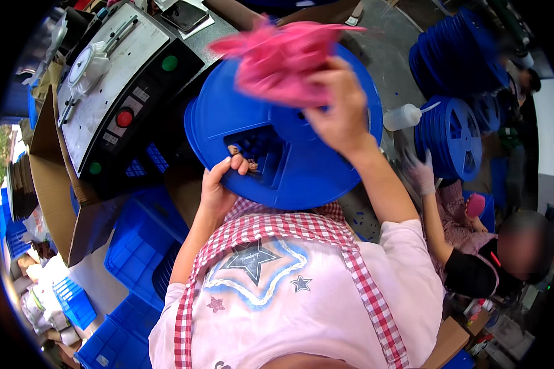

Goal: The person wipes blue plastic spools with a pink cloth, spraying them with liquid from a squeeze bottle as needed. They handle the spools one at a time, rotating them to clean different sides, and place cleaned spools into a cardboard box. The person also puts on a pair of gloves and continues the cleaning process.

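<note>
A large blue plastic reel [228, 98] with a cutout in its face is held up in front of my body. My left hand [221, 181] grips it at the cutout, with fingertips showing through the opening. A crumpled pink cloth [283, 61] is in my right hand [341, 111], over the upper part of the reel's face. Its loose ends look smeared by motion. Part of the reel's centre is hidden behind the cloth and my right hand.
At the left stands a machine [114, 92] with red and green buttons, beside an open cardboard box [55, 184]. Blue crates [141, 240] sit below. On the right are stacked blue reels [452, 58], a white squeeze bottle [403, 117] and a co-worker's gloved hand [420, 173].
</note>
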Demonstrator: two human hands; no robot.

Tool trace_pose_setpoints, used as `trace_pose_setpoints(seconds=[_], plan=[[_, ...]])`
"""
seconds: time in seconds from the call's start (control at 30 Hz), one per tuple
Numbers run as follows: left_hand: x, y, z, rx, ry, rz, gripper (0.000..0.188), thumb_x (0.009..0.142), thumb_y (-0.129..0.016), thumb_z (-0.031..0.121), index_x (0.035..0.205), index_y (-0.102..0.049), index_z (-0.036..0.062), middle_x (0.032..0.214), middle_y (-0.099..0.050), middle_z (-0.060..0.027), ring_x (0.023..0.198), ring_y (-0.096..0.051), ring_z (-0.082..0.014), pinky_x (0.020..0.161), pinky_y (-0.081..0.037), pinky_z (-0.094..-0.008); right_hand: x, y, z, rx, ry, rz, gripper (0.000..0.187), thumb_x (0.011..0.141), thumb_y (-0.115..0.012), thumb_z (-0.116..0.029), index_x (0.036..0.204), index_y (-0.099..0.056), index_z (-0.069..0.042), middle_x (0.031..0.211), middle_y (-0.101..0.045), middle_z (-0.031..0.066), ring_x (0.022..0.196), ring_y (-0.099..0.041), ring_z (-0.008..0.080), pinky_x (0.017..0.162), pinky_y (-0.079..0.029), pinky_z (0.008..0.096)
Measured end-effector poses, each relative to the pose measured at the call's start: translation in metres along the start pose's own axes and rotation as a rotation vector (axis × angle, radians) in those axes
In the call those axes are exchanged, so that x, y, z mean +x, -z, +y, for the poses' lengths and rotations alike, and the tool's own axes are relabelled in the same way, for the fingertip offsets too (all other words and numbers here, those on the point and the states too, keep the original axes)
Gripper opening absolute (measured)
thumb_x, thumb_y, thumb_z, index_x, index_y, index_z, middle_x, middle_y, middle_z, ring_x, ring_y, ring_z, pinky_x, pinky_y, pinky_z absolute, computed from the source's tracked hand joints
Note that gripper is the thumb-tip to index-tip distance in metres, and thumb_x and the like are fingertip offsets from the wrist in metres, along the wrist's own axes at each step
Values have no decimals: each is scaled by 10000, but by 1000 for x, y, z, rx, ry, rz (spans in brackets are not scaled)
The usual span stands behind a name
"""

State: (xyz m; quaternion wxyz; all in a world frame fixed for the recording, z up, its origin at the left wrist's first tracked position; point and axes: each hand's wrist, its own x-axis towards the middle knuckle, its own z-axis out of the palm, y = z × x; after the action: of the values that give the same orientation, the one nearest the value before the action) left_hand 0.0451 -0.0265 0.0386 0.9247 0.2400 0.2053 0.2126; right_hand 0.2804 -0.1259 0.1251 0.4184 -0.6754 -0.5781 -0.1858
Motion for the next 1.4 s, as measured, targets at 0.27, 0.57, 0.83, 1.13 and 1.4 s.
trace_pose_setpoints(seconds=[0.27,0.57,0.83,1.13,1.4], plan=[[-13,-10,15,106,41,-130,187,845,-558,152,981,-480,49,738,-449,-13,695,-476,-145,749,-451,-343,4,-41,-88,105,-148,-229,737,628,-807,-302,1243,-473,-70,1226,-508,118,1169,-465,353,989,-389,429],[-40,14,13,59,159,-188,168,852,-512,158,960,-483,33,717,-430,-17,678,-457,-125,691,-417,-301,6,-16,-26,-129,-450,-130,241,798,-676,-247,1027,-666,-174,1133,-630,84,1107,-577,237,862,-492,348],[-31,38,15,-71,89,-173,119,901,-461,159,911,-490,44,700,-411,18,653,-420,-91,729,-407,-263,-45,14,-39,-157,-10,83,296,712,-751,-195,978,-659,-102,1069,-659,97,1023,-617,291,871,-493,388],[-16,42,3,-198,52,-182,104,913,-443,131,844,-443,53,700,-400,14,658,-416,-98,740,-413,-278,-88,6,-88,40,59,-139,304,675,-773,-165,941,-644,-99,1076,-648,99,1021,-620,276,867,-497,362],[-4,4,-20,-171,8,-82,59,897,-470,85,869,-448,37,708,-407,-1,658,-423,-113,761,-423,-287,-114,15,-70,34,-104,174,201,696,-730,-146,879,-657,-108,955,-664,51,967,-626,258,809,-499,360]])
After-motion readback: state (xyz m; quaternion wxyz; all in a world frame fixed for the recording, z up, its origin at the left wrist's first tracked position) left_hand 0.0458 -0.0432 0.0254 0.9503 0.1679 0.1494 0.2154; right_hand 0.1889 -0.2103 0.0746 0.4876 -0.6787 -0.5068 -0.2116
